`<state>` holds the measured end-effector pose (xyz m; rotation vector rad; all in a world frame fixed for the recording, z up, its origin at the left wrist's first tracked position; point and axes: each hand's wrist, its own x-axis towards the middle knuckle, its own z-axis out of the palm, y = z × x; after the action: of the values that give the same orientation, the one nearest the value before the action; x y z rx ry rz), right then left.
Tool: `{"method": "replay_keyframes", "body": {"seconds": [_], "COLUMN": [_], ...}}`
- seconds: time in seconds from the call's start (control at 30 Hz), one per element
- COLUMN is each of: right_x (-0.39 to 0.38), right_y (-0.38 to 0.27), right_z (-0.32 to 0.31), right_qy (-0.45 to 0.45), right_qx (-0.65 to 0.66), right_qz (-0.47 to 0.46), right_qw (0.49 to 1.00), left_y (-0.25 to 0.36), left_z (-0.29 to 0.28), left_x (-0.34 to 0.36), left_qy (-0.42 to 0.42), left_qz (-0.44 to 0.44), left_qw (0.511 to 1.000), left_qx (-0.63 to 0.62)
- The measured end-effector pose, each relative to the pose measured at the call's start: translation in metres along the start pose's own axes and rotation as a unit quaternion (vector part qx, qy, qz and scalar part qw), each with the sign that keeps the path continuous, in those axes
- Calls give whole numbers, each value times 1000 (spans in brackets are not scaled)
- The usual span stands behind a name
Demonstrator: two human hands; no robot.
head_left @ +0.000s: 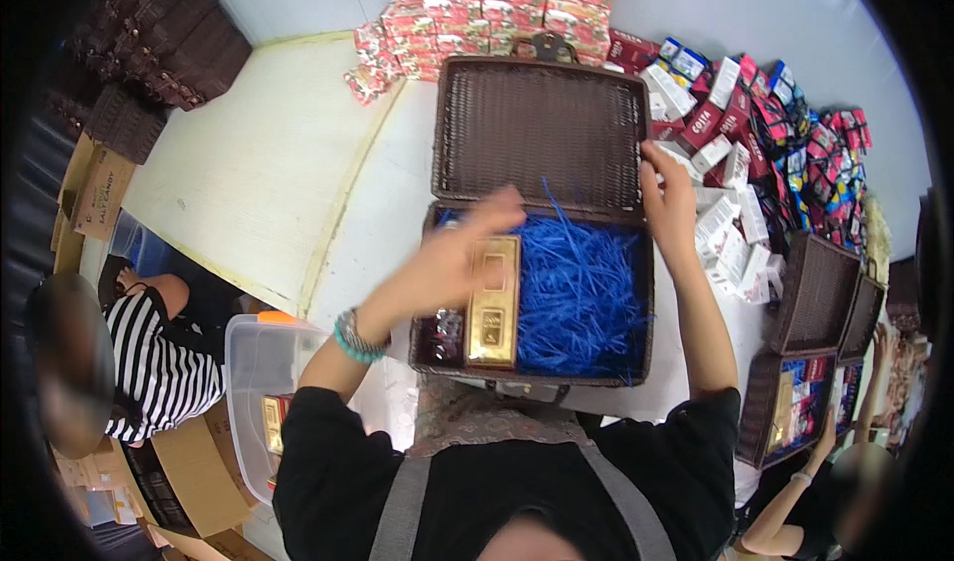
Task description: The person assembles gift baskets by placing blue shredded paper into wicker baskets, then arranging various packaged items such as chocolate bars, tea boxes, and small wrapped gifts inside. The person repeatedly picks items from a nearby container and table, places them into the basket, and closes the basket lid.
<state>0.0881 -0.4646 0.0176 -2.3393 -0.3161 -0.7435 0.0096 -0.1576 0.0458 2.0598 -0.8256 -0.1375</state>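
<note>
A dark brown wicker case [532, 372] lies open in front of me, its lid [542, 134] tipped back on the far side. Blue shredded paper [581, 293] fills most of the base. Toward its left side a shiny gold box [493, 327] stands on end along the case, beside a dark glossy item [445, 337] that is partly hidden. My left hand [452, 263], blurred by motion, passes over the gold box with fingers stretched out. At the lid's right edge my right hand [671, 198] grips the rim between thumb and fingers.
Red-and-white packets [497, 9] are stacked at the back. White boxes [730, 223] and colourful packets [820, 178] pile up on the right. A clear plastic bin [243, 362] stands at left. People sit at both sides; filled wicker cases [795, 362] stand near the right one.
</note>
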Motion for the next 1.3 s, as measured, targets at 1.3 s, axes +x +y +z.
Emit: {"method": "replay_keyframes", "body": {"seconds": [1.3], "right_x": [-49], "right_y": [-136], "right_z": [-55], "right_qy": [-173], "right_qx": [89], "right_qz": [-158], "right_qw": [968], "left_y": [53], "left_z": [32], "left_x": [2], "left_qy": [30], "left_qz": [-198], "left_qw": [838], "left_qx": [-507]}}
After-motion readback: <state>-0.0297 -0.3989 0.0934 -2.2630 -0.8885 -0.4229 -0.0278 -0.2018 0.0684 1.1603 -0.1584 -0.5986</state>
